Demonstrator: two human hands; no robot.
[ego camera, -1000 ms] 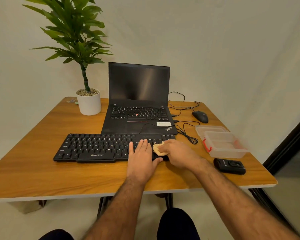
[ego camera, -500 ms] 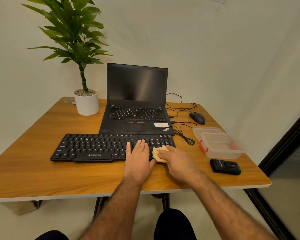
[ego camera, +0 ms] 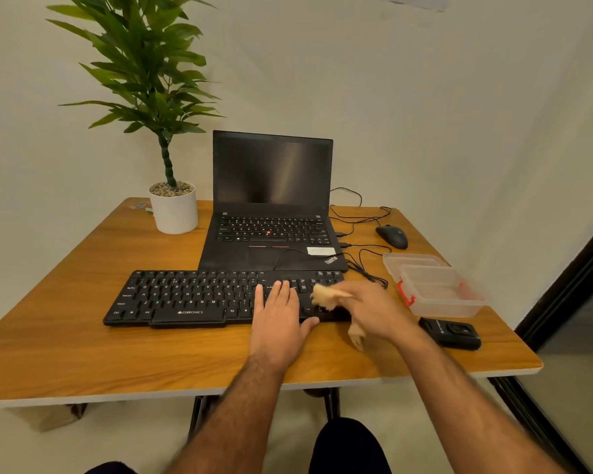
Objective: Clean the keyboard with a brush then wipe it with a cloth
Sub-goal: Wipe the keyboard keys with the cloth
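Cloth on the keyboard's right end, one hand bracing.

The left hand (ego camera: pixel 281 321) lies flat with straight fingers on the keyboard (ego camera: pixel 199 297); beside it the blurred right hand (ego camera: pixel 374 311) grips a tan cloth (ego camera: pixel 324 295) over the end keys. Past the right hand sit a plastic box (ego camera: pixel 435 290) and a black device (ego camera: pixel 454 333), near the table (ego camera: pixel 83 354) edge.

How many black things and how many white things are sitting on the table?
Black: 4 - keyboard, laptop, mouse, small black device
White: 1 - plant pot
Total: 5
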